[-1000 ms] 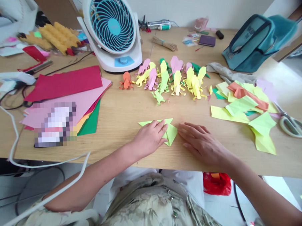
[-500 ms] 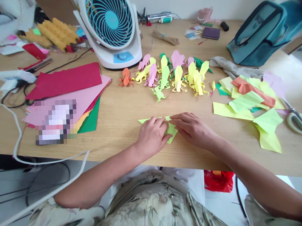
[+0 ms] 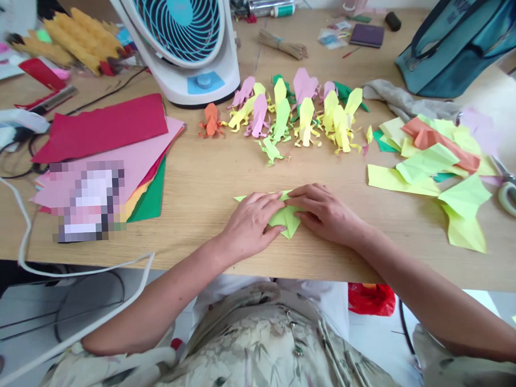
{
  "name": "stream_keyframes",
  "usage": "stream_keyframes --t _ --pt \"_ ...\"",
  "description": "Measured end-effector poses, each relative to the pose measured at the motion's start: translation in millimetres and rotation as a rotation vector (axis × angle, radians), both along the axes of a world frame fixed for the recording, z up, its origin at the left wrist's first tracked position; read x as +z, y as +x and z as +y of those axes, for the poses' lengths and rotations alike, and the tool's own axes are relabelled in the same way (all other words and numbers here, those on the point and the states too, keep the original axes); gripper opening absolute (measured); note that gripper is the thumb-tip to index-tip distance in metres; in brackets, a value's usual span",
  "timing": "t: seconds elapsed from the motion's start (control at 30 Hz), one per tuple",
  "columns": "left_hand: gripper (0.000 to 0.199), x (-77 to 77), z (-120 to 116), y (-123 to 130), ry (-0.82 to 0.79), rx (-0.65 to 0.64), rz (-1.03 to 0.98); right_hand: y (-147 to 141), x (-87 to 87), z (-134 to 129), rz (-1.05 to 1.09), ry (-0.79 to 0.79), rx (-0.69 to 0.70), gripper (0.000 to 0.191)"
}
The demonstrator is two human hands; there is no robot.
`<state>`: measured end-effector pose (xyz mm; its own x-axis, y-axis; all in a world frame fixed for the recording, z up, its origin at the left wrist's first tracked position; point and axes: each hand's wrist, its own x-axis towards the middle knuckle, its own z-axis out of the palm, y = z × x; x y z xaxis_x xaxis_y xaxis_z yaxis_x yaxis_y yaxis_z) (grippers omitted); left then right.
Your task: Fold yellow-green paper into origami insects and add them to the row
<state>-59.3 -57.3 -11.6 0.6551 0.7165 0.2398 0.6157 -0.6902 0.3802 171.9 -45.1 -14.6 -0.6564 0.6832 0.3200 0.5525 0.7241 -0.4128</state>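
A folded light green sheet of origami paper (image 3: 288, 219) lies near the table's front edge, one corner pointing toward me. Across its left part rests my left hand (image 3: 254, 223), palm down, fingers stretched over the paper and thumb apart. My right hand (image 3: 325, 214) comes in from the other side, its fingertips and thumb closed at the paper's upper right. The hands nearly meet at the top edge, so much of the folding there is hidden. A thin green tip sticks out left of my left fingers.
Behind the hands stand several folded paper figures (image 3: 306, 123) in yellow, pink, green and orange. Coloured sheets (image 3: 149, 195) lie on the left, near a white fan (image 3: 185, 85). Loose paper pieces (image 3: 466, 198), scissors (image 3: 514, 196) and a teal bag (image 3: 452, 48) are on the right.
My left hand has flattened and shifted slightly left, uncovering more of the green paper. My right hand stays at the upper right part. The camera view has tilted and moved a little.
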Motion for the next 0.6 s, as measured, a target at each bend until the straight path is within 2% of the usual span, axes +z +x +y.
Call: stream_keyframes --t 0.23,0.47,0.6 --pt "0.031 1.2 -3.3 0.5 0.045 -0.007 0.014 0.1 -1.8 -0.4 -0.02 0.033 0.014 0.032" --pt "0.042 2.7 -7.8 3.0 0.07 0.015 0.024 -2.4 -2.9 -1.8 0.002 0.024 0.024 0.031" --pt "0.041 5.3 -10.2 3.0 0.082 0.0 0.079 -4.4 -1.6 -2.3 0.016 0.027 0.036 0.029"
